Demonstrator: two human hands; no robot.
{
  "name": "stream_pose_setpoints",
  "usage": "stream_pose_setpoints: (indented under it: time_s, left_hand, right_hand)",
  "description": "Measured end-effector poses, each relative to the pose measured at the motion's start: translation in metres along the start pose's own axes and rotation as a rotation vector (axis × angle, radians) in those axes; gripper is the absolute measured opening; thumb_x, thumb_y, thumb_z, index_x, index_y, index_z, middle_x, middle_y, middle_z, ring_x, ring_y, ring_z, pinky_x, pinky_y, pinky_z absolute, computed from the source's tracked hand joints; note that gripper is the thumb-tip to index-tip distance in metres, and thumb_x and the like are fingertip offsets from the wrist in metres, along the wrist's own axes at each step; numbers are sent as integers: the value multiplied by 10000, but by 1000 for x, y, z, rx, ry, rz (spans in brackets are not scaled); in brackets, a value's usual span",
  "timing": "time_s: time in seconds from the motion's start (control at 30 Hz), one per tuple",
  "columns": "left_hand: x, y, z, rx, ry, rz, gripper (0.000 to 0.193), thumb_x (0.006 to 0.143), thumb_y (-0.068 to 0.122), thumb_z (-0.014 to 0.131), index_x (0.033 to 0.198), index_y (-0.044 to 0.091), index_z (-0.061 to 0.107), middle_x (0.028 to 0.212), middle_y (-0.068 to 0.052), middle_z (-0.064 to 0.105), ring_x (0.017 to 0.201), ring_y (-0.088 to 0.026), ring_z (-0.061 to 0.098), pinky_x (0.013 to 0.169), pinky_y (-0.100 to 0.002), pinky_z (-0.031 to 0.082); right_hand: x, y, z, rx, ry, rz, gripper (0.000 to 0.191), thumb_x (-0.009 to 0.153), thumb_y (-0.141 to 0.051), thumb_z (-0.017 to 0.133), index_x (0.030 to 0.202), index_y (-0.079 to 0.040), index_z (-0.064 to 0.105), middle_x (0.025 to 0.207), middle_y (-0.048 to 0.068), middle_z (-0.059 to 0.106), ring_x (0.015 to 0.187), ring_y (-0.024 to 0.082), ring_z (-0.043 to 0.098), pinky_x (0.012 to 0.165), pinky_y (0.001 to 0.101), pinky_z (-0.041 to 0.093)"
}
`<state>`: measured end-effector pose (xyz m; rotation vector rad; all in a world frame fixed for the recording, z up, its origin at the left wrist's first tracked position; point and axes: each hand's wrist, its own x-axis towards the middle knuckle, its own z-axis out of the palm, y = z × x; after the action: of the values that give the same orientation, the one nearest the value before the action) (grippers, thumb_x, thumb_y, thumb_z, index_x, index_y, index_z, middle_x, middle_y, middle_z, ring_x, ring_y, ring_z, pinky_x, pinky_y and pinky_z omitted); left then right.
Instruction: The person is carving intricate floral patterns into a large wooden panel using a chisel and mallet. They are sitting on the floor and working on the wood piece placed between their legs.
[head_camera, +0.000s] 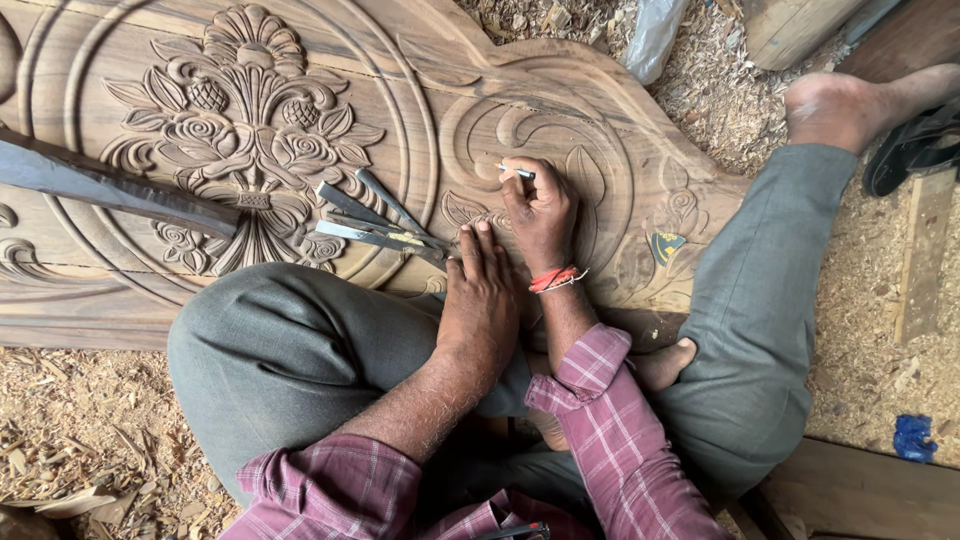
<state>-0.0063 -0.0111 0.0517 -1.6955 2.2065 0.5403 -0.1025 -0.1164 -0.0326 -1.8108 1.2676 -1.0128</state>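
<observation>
Right hand (541, 212) fingers pinching short white pencil stub (517, 172) on large carved brown wooden panel (420, 90), left hand (480, 300) fingers together, flat beside (steel chisels (375, 225) near fingertips).

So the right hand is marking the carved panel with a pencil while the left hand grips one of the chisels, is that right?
Not quite. In the head view the left hand lies flat on the carved panel, beside the chisels, gripping none. The right hand does hold a pencil to the wood.
</observation>
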Motion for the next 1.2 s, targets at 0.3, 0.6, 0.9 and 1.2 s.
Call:
stream_pose_setpoints:
  time_s: [0.3, 0.6, 0.9, 1.2]
  left_hand:
    - [1, 2, 6, -20, 53, -26, 614, 982, 308, 439, 1474, -60, 428, 1570, -356, 300, 1429, -537, 298, 1061, -557, 388]
    - [0, 1, 4, -15, 36, -13, 638, 977, 323, 447, 1476, -74, 426, 1571, -366, 291, 1430, -537, 287, 1062, -556, 385]
    - [0, 1, 3, -46, 4, 9, 602, 983, 300, 446, 1474, -46, 411, 1580, -365, 272, 1436, -554, 274, 1063, -572, 385]
    - [1, 3, 6, -12, 30, -21, 640, 977, 306, 444, 1484, -83, 406, 1576, -362, 284, 1430, -543, 285, 1064, -556, 385]
  right_hand:
    - [1, 0, 1, -173, 8, -169, 146, 962, -11, 691, 1106, -31, 679, 989, 93, 739, 816, 209, 698, 724, 331, 558]
    - [1, 2, 0, -123, -14, -84, 170, 954, 0, 664, 1121, -33, 665, 990, 91, 733, 791, 209, 699, 698, 329, 560]
    - [-1, 6, 0, -161, 30, -121, 157, 941, 5, 662, 1093, -28, 654, 994, 103, 723, 814, 217, 698, 715, 342, 564]
    - [-2, 6, -1, -170, 39, -91, 137, 924, 18, 667, 1050, -35, 677, 936, 97, 719, 767, 208, 688, 664, 329, 541]
